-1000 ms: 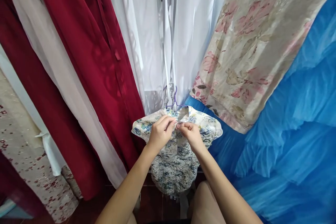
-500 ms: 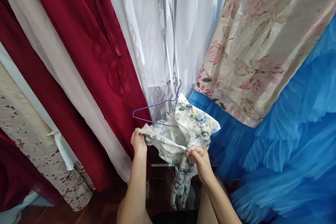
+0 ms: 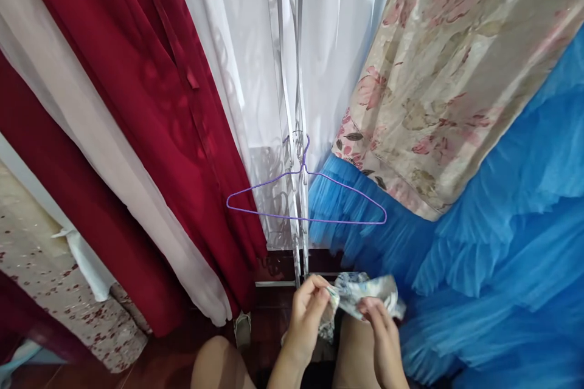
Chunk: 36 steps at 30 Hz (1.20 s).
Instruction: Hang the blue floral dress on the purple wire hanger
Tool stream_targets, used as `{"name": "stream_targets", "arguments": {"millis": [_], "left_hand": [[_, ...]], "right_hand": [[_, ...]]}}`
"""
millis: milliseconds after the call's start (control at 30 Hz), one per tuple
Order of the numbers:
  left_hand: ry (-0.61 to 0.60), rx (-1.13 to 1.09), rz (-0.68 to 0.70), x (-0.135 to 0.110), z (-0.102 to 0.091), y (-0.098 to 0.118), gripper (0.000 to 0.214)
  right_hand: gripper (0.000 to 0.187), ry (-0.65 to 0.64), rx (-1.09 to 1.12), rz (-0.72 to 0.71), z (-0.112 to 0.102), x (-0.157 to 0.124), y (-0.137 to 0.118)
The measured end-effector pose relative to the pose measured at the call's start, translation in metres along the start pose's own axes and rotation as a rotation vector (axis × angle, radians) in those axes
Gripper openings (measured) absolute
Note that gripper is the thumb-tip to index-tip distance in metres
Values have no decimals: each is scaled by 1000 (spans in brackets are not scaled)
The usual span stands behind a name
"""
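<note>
A white garment with a blue and green floral print is bunched low above my lap, between my two hands. My left hand pinches one edge of it, thumb and fingers pressed together. Just to the right, my right hand grips another part of the cloth; motion blurs it slightly. Beyond them hangs a bare purple wire hanger, apart from the garment. The cloth's lower part drops between my knees and is partly hidden by my hands.
Metal rack bars run down the middle. To the left hang red dresses and a pale pink one. A pink floral dress and ruffled blue tulle hang on the right. A shoe stands on the dark floor.
The floral garment has come off the purple hanger. Both hands have drawn it down toward my lap, the left one also moving right, and the cloth is now gathered up.
</note>
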<state>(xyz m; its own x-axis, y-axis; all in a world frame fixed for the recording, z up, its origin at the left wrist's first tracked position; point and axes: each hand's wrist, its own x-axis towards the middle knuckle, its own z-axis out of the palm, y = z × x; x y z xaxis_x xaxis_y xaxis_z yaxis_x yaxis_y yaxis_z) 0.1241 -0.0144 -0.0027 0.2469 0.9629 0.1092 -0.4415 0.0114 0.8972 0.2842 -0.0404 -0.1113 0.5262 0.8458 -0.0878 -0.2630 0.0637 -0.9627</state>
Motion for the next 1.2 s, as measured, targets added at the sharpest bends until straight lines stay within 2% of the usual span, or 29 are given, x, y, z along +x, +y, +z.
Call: {"name": "stream_targets", "arguments": {"millis": [67,133,233,333,433,533,633,700,767,833,867,933,967,1033,1133,1200], "left_hand": [[-83,199,77,-5,18,8,25],[-130,390,151,-6,28,16,22],[-91,587,195,-2,22,26,21],[-93,644,85,-7,-4,30,27],[-259,682,-108,-28,-39,19,46],[-421,778,-232,-54,-74,1,57],[-458,949,-297,-67,-107,-6,47],[-414,1112,-276,-63,-130,5,26],[-368,1243,-192,-49,-155,28,13],[-307,1266,-56,-26,-181,61,13],[-261,1262,36,-12,-192,80,15],[-90,1270,234,19,-210,117,11],[-56,1310,284,34,-216,134,9],[-22,1394,349,63,-218,164,9],[107,1375,487,99,-203,194,16],[174,1275,544,116,-184,204,18]], "right_hand": [[45,-261,-51,83,16,-13,-15],[53,-413,-16,158,33,-23,-29],[55,-576,26,217,52,-35,-47],[55,-713,49,283,59,-42,-61],[71,-912,83,427,50,-38,-74],[86,-1142,90,561,30,-23,-87],[81,-1261,-16,492,12,-1,-108],[69,-1181,-126,359,5,14,-128],[53,-988,-226,224,4,29,-150],[38,-833,-330,114,9,43,-171],[34,-792,-379,60,13,51,-179],[29,-763,-455,-61,26,65,-191],[28,-740,-481,-133,33,71,-193],[30,-658,-526,-272,49,83,-195],[42,-552,-587,-469,72,99,-193],[30,-556,-600,-538,83,105,-190]]}}
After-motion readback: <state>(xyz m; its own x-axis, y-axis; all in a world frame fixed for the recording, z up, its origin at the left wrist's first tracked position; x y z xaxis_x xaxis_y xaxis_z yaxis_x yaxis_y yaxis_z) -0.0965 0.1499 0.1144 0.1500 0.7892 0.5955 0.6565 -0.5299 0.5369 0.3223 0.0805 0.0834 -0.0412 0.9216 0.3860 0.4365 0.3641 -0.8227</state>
